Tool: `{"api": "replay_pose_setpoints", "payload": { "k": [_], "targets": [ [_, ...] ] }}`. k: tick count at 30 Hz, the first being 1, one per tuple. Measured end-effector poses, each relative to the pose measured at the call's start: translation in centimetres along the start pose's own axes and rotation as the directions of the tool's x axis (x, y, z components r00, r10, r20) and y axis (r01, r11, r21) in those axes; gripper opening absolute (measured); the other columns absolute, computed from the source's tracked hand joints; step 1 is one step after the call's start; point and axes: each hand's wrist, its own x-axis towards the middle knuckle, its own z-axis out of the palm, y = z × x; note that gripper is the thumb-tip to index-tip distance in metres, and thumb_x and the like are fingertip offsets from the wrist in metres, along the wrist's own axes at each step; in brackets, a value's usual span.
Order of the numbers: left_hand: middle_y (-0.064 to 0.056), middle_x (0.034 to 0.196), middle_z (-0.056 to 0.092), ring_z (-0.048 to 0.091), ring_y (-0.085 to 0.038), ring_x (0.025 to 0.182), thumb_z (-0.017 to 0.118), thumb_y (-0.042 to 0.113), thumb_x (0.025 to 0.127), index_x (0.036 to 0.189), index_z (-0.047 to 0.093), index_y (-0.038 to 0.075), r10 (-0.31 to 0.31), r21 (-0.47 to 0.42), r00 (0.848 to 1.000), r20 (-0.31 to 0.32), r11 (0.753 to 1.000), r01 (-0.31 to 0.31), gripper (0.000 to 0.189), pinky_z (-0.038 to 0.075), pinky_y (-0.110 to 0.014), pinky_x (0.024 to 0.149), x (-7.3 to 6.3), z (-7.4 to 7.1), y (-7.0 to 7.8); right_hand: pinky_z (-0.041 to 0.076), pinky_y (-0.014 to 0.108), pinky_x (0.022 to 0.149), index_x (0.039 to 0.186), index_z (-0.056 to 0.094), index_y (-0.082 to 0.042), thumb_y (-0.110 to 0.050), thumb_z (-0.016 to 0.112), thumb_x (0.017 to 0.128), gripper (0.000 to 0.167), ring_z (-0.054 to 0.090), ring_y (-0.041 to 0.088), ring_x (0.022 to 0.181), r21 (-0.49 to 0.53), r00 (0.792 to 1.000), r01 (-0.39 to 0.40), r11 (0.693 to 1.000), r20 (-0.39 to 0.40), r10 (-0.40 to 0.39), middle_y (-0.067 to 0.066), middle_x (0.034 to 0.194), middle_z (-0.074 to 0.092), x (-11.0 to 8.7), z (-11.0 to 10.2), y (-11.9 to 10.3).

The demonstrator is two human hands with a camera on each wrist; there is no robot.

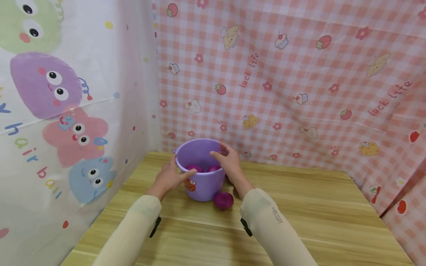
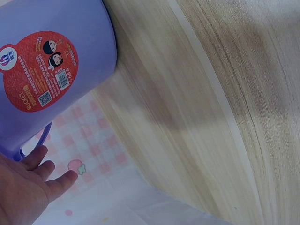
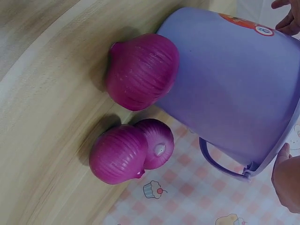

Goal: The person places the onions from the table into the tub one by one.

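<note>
A purple bucket (image 1: pixel 204 186) stands on the wooden table, with a red sticker (image 2: pixel 42 70) on its side. My left hand (image 1: pixel 168 177) holds the left of its rim, the thumb over the front edge; several of its fingers spread near the bucket's handle (image 2: pixel 44 136) in the left wrist view. On the right of the rim, my right hand (image 1: pixel 229 162) grips it with the thumb on the inner side. Inside the bucket show purple onions (image 1: pixel 213 169). One red onion (image 3: pixel 143 70) lies close against the bucket's base, and two more onions (image 3: pixel 118 153) sit together behind it.
The wooden table (image 1: pixel 299 207) extends to the right and toward me. A pink checked curtain (image 1: pixel 286 74) hangs behind it, and a white cartoon-printed curtain (image 1: pixel 129 74) on the left.
</note>
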Motion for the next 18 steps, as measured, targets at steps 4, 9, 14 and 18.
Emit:
{"api": "replay_pose_setpoints", "payload": {
  "k": [4, 9, 14, 18],
  "targets": [
    [-0.023, 0.154, 0.035, 0.036, -0.045, 0.137, 0.064, 0.082, 0.071, 0.160, 0.007, 0.016, -0.002, -0.010, 1.000, 0.002, 1.000, 0.002, 0.124, 0.031, -0.066, 0.107, -0.1, -0.1, 0.1, 0.048, 0.039, 0.101, 0.140, 0.054, -0.002, -0.015, 0.077, 0.087, 0.059, 0.056, 0.032, 0.124, 0.013, 1.000, -0.004, 1.000, -0.005, 0.004, 0.019, 0.134, 0.058, -0.2, -0.3, 0.1],
    [-0.022, 0.155, 0.034, 0.035, -0.045, 0.138, 0.065, 0.080, 0.073, 0.160, 0.007, 0.016, 0.001, -0.013, 1.000, 0.002, 1.000, -0.001, 0.122, 0.030, -0.067, 0.107, -0.1, -0.1, 0.2, 0.048, 0.040, 0.101, 0.140, 0.054, -0.001, -0.013, 0.077, 0.086, 0.059, 0.056, 0.033, 0.123, 0.014, 1.000, 0.001, 1.000, -0.010, -0.001, 0.021, 0.134, 0.057, -0.4, -0.9, 0.2],
    [-0.022, 0.156, 0.033, 0.034, -0.045, 0.139, 0.063, 0.082, 0.072, 0.160, 0.006, 0.015, 0.005, -0.008, 1.000, 0.003, 1.000, -0.005, 0.125, 0.029, -0.066, 0.108, -0.1, -0.1, 0.2, 0.048, 0.040, 0.102, 0.140, 0.054, 0.000, -0.015, 0.077, 0.086, 0.060, 0.056, 0.033, 0.123, 0.004, 1.000, 0.003, 1.000, -0.014, -0.003, 0.019, 0.133, 0.059, -0.5, -1.7, 0.4],
    [-0.022, 0.156, 0.032, 0.034, -0.045, 0.139, 0.062, 0.083, 0.072, 0.160, 0.006, 0.014, 0.004, -0.002, 1.000, 0.002, 1.000, -0.004, 0.126, 0.029, -0.066, 0.108, 0.0, -0.1, 0.1, 0.048, 0.040, 0.101, 0.141, 0.052, 0.000, -0.015, 0.077, 0.087, 0.062, 0.056, 0.033, 0.123, 0.018, 1.000, -0.001, 1.000, -0.014, 0.001, 0.020, 0.134, 0.058, -0.6, -2.3, 0.6]
  ]
}}
